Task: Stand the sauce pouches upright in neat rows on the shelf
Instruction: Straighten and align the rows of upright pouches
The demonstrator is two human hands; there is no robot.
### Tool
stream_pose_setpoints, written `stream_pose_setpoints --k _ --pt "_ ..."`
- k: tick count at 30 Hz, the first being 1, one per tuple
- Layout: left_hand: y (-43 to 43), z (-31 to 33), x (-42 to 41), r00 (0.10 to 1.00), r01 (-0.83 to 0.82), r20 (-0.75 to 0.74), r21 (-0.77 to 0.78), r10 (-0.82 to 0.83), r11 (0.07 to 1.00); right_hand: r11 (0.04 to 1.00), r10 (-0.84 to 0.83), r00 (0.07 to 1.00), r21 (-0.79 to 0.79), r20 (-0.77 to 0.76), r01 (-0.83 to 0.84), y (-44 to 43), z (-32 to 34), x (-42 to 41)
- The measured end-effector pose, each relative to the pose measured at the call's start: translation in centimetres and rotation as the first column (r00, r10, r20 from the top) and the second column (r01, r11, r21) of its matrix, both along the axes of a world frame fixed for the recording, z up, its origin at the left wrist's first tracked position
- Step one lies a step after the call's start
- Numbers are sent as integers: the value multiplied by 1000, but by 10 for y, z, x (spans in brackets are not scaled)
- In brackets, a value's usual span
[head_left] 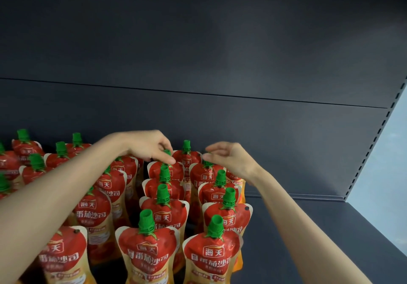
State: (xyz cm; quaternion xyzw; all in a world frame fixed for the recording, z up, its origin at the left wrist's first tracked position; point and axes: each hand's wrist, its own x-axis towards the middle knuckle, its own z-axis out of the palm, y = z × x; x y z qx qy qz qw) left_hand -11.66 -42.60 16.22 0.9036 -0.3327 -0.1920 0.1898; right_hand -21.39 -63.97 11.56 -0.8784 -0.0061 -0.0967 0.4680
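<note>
At frame center, the left hand [152,149] pinched a rear tomato sauce pouch [164,170] by its green cap [167,152], while the right hand [226,157] hovered open above a neighboring pouch [203,177] on the dark shelf [308,228].

The sauce pouches [149,248] look shiny and smooth, with ridged green plastic caps [145,221]. The dark shelf [308,228] looks matt, maybe painted metal.

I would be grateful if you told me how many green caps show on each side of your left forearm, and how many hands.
Green caps left of the left forearm: 6
Green caps right of it: 9
Hands, left hand and right hand: 2
Total: 17
Caps hidden behind the forearm are not counted.
</note>
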Motion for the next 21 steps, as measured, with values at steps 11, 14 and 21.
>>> stream_pose_setpoints --k 11,14,21 --pt "-36 -6 -5 988 87 126 1 -87 996 995 -41 999 90 11 40 -32 -16 -15" --pt "-44 -10 -4 988 94 126 -34 -89 995 986 -72 997 151 -8 73 -42 -17 -21" --pt "-39 -18 0 999 40 24 -122 -37 992 982 -88 996 169 22 83 -40 -22 -23"
